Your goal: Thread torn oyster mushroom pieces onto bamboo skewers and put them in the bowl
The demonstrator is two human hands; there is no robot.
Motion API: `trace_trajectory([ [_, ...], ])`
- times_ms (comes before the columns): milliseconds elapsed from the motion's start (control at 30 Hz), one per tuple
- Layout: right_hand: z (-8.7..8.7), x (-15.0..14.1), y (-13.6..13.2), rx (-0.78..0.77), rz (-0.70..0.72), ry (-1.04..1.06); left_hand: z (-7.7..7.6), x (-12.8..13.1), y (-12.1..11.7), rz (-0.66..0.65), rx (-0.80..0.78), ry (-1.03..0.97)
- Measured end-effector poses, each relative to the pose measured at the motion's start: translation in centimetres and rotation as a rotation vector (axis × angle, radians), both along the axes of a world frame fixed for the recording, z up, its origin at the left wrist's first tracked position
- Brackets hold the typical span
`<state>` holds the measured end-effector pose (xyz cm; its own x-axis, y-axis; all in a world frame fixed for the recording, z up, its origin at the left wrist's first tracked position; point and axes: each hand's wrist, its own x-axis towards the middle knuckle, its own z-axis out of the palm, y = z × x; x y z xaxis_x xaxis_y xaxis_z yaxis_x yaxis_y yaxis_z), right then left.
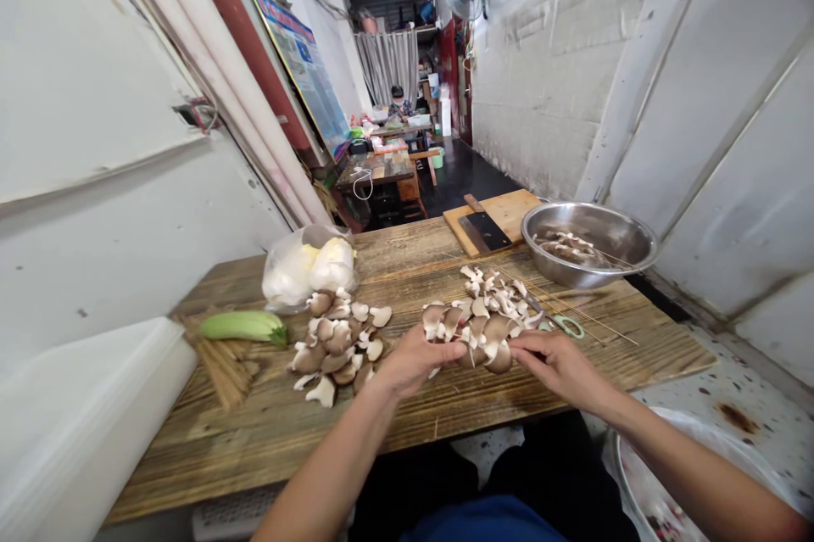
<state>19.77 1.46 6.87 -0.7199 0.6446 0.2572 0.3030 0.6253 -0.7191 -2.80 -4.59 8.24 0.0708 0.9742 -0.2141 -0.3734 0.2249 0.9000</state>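
Observation:
Over the front of the table, both hands hold a row of grey-brown oyster mushrooms (476, 333) packed side by side. Any skewer through them is hidden by the caps. My left hand (407, 362) is closed around the left end, its thumb lying along the front. At the right end, the fingers of my right hand (563, 365) pinch together against the last cap. A loose heap of oyster mushrooms (337, 340) lies to the left of my left hand. Beyond the held row is a smaller pile of mushrooms (499, 292), with green-handled scissors (565, 325) beside it.
Thin wooden skewers (572, 304) lie at right, below a steel bowl (591, 271) of mushrooms. A cleaver (484, 230) rests on a cutting board (522, 207). Bagged cabbages (311, 264), a green gourd (245, 326) and a skewer bundle (222, 368) lie left. A person (399, 105) sits far back.

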Motion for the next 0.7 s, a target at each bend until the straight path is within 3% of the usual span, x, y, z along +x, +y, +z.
trace_trajectory([
  [233, -0.8, -0.1, -0.2, -0.011, -0.017, 0.014, -1.3, 2.1, 0.0, 0.228, -0.044, -0.067],
  [700, -0.3, -0.4, -0.3, -0.005, -0.014, 0.029, -1.0, 1.9, -0.6, 0.141, -0.103, -0.110],
])
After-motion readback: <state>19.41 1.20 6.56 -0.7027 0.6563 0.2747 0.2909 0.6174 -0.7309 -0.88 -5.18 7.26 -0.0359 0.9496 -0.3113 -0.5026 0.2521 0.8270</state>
